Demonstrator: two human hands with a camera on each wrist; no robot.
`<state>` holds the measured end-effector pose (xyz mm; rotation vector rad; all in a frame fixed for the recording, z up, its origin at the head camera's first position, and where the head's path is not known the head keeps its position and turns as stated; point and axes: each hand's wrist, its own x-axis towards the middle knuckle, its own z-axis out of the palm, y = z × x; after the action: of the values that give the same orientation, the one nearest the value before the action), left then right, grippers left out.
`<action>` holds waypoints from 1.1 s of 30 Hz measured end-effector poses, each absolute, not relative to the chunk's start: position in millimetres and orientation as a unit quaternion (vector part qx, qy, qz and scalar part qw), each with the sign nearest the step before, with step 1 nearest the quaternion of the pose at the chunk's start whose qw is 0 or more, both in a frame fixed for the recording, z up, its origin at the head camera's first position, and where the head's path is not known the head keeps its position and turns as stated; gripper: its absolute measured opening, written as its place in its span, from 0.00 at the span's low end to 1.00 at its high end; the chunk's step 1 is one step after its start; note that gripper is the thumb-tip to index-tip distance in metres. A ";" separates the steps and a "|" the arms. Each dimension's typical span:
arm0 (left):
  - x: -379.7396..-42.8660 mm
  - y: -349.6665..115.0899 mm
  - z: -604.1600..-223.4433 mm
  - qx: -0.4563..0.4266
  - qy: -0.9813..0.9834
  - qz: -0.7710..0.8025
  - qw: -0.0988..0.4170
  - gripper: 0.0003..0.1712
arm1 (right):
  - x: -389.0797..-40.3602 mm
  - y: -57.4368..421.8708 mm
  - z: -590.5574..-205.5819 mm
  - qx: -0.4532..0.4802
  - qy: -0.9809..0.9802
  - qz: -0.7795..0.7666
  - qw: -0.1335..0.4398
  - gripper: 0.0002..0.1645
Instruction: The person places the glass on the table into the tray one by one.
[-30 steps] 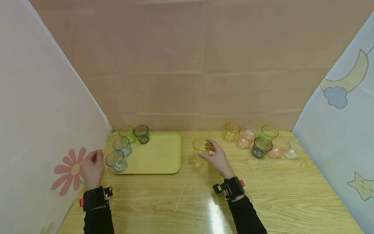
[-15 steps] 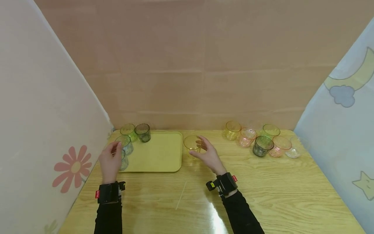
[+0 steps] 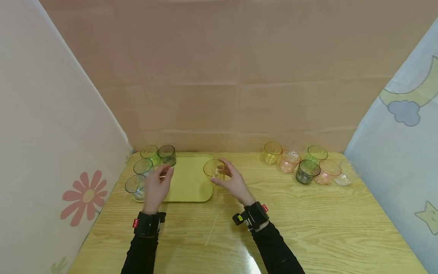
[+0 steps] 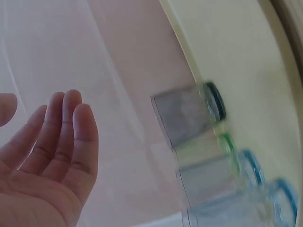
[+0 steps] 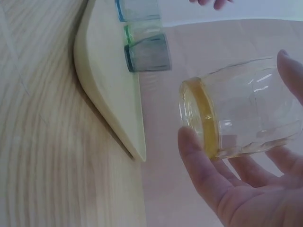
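Observation:
My right hand (image 3: 236,186) grips a clear yellow glass cup (image 3: 211,169) by its side, the thumb across from the fingers. In the head view that cup overlaps the right end of the yellow tray (image 3: 191,192); in the right wrist view its thick amber base (image 5: 208,118) shows, well clear of the tray. My left hand (image 3: 156,190) hovers over the tray's left half, fingers loosely bent and holding nothing. Beside it stand two bluish cups (image 3: 134,187), with a green cup (image 3: 149,152) and a dark grey cup (image 3: 167,156) behind them along the tray's edge.
At the table's right rear stand a yellow cup (image 3: 272,154), two pink cups (image 3: 290,161), a dark grey cup (image 3: 307,173), a green cup (image 3: 317,152) and a colourless cup (image 3: 343,179). Paper walls rise behind and on both sides of the wooden table (image 3: 308,224).
The right hand has carried the yellow cup leftward, from beside the tray to its right end. My left hand has moved right, from beyond the bluish cups to over the tray.

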<state>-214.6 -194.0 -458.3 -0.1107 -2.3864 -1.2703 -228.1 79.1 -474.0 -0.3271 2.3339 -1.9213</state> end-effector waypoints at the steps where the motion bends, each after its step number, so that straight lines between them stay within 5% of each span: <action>1: -214.4 -190.0 -459.4 -0.049 -0.861 -0.461 0.210 0.18 | -228.3 77.8 -474.8 -0.109 0.766 -0.631 0.054 0.47; 18: -210.5 -140.1 -455.5 -0.175 -0.816 -0.548 0.062 0.36 | -224.9 58.6 -469.8 -0.148 0.771 -0.617 0.052 0.44; 33: -218.0 -138.9 -460.5 -0.136 -0.829 -0.542 0.039 0.48 | -229.5 54.4 -470.9 -0.177 0.756 -0.625 0.072 0.45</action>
<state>-218.0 -138.9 -460.5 -0.4164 -2.5413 -1.6610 -229.5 54.4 -470.9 -0.5319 2.2727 -1.8793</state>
